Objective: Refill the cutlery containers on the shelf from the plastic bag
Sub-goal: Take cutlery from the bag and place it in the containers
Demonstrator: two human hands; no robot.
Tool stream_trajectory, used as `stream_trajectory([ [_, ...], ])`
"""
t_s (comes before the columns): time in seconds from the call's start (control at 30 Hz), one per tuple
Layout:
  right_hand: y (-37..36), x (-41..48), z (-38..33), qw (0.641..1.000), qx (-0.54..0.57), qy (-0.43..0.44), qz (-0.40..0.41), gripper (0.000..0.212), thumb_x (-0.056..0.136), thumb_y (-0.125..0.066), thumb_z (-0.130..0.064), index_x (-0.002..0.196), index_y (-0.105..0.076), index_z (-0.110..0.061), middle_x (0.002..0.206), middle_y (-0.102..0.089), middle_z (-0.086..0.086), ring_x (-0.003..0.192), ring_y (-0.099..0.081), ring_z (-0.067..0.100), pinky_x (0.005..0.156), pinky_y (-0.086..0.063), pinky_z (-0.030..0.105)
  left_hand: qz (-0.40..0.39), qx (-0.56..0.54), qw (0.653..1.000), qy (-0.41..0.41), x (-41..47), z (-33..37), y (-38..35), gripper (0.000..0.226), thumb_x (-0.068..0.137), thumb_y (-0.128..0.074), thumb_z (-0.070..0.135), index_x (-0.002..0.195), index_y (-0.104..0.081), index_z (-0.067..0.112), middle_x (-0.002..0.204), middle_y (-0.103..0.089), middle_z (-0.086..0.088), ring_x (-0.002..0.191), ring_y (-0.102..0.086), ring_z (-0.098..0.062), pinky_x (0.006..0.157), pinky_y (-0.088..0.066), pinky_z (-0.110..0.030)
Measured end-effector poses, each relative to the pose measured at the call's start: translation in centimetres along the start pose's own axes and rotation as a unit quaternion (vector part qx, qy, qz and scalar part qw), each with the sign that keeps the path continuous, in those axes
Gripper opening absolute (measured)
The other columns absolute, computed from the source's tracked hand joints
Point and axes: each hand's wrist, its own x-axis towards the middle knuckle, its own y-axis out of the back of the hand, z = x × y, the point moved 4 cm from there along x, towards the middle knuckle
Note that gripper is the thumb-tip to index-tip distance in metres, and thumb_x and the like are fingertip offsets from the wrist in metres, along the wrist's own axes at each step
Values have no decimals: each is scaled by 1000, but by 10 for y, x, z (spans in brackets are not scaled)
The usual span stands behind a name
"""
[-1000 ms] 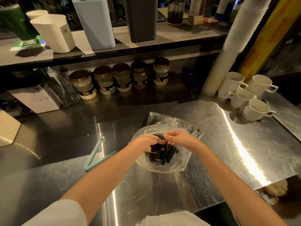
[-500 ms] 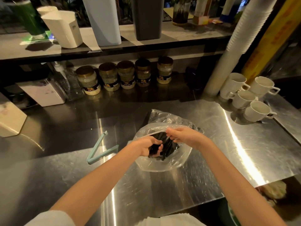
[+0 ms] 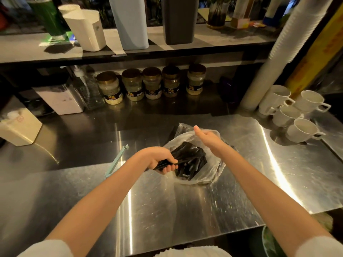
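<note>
The plastic bag (image 3: 213,171) lies in the middle of the counter (image 3: 185,210), with cutlery (image 3: 193,158) in it. The left hand (image 3: 157,158) is at the bag's left side, and the right hand (image 3: 209,139) is over its back edge. A clip (image 3: 117,160) lies left of the bag. Cups (image 3: 300,129) sit to the right. Jars (image 3: 152,83) stand in a row behind, under the shelf (image 3: 222,38). Containers (image 3: 130,23) stand on the shelf.

Before me the steel counter (image 3: 185,210) carries the bag (image 3: 209,173) at centre, clip (image 3: 117,161) left, mugs (image 3: 297,115) right, jars (image 3: 152,84) behind.
</note>
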Motion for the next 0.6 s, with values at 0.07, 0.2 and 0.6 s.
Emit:
stream_trajectory([
  [0.07,4,1,2,1000,10,-18,1,79,88,-39,-65,143,-35,-9,151,-33,11,137,-34,28,113,-25,42,-10,39,999,7,-8,1,6,15,98,-45,11,91,-55,2,60,-51,-1,44,-45,-5,41,-39,-14],
  [0.2,9,3,7,999,46,-24,-6,92,83,-42,-69,145,-28,-4,151,-33,12,137,-33,26,115,-26,44,-18,103,994,13,-21,4,16,16,98,-46,12,89,-56,4,61,-52,-1,45,-46,-5,43,-39,-13],
  [0.6,14,-3,4,985,125,-4,-115,87,77,-47,-68,139,-41,-8,148,-35,0,135,-34,20,113,-27,34,-147,89,972,-159,-51,35,25,12,97,-42,8,99,-54,5,67,-51,-2,52,-47,-7,49,-41,-15],
])
